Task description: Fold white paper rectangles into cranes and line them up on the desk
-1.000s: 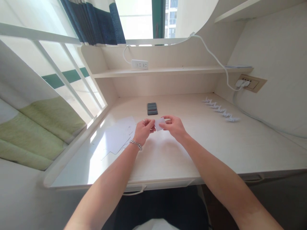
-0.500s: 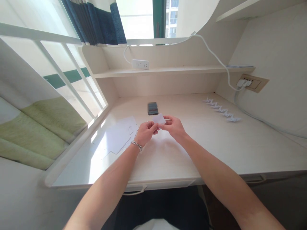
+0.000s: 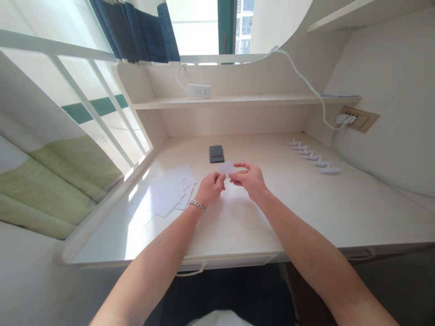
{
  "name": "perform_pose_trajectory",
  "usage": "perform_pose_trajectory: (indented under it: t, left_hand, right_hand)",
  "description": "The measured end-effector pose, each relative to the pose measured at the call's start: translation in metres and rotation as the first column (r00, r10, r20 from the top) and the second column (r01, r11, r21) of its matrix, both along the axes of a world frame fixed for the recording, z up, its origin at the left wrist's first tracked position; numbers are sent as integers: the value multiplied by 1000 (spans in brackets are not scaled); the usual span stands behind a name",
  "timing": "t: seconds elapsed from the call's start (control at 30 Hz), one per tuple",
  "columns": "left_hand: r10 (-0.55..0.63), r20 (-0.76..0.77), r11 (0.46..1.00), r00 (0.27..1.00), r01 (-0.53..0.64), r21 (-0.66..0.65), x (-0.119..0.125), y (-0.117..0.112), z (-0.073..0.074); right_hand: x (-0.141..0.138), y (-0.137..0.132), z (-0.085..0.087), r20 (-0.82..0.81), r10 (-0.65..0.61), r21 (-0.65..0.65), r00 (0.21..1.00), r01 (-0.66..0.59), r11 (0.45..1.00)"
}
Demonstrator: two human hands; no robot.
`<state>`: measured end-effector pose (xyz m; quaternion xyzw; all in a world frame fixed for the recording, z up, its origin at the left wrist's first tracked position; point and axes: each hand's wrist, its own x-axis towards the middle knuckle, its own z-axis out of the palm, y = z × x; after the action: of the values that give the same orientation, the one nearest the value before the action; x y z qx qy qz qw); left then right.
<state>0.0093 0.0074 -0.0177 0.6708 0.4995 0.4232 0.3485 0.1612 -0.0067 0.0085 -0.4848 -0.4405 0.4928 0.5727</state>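
A small white paper piece [image 3: 225, 168] is held above the middle of the pale desk [image 3: 306, 208]. My left hand [image 3: 211, 189], with a silver bracelet at the wrist, pinches its near left edge. My right hand [image 3: 248, 179] pinches its right side, index finger stretched along the top. Both hands are closed on the paper and nearly touch each other. A loose pile of white paper sheets [image 3: 168, 192] lies just left of my left hand.
A dark phone [image 3: 216, 154] lies flat behind the hands. A row of several small white folded paper figures [image 3: 314, 156] runs along the right side. A power strip [image 3: 200, 90] sits on the shelf, and a white cable [image 3: 306, 83] leads to a wall socket [image 3: 356, 118].
The paper piece has been turned and lifted slightly away from me between the fingers. Both hands shifted a little to the right.
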Motion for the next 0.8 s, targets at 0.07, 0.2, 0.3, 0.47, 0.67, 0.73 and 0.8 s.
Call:
perform_pose_trajectory:
  t: [0.07, 0.2, 0.3, 0.47, 0.67, 0.73, 0.8]
  left_hand:
    - [29, -23, 1000, 999, -29, 2, -3, 3, -2]
    - [86, -61, 996, 994, -86, 9, -9, 8, -6]
    - [83, -50, 996, 995, -82, 31, -9, 8, -6]
    - [10, 56, 1000, 998, -10, 5, -3, 2, -3]
    - [-58, 54, 997, 997, 60, -41, -3, -2, 3]
    - [-37, 18, 999, 999, 38, -25, -3, -3, 3]
    - [-11, -23, 1000, 1000, 11, -10, -4, -3, 3]
  right_hand:
    - [4, 3, -1, 0, -33, 7, 999, 33, 999]
    - [13, 8, -2, 16, -92, 36, 996, 92, 995]
    - [12, 8, -5, 3, 10, 12, 1000, -10, 1000]
    - [0, 4, -10, 64, 167, 34, 984, -169, 985]
    - [-1, 6, -13, 178, 58, 128, 982, -82, 988]
    - [-1, 5, -14, 179, 70, 143, 981, -97, 985]
    - [-2, 4, -14, 147, 119, 132, 982, -139, 981]
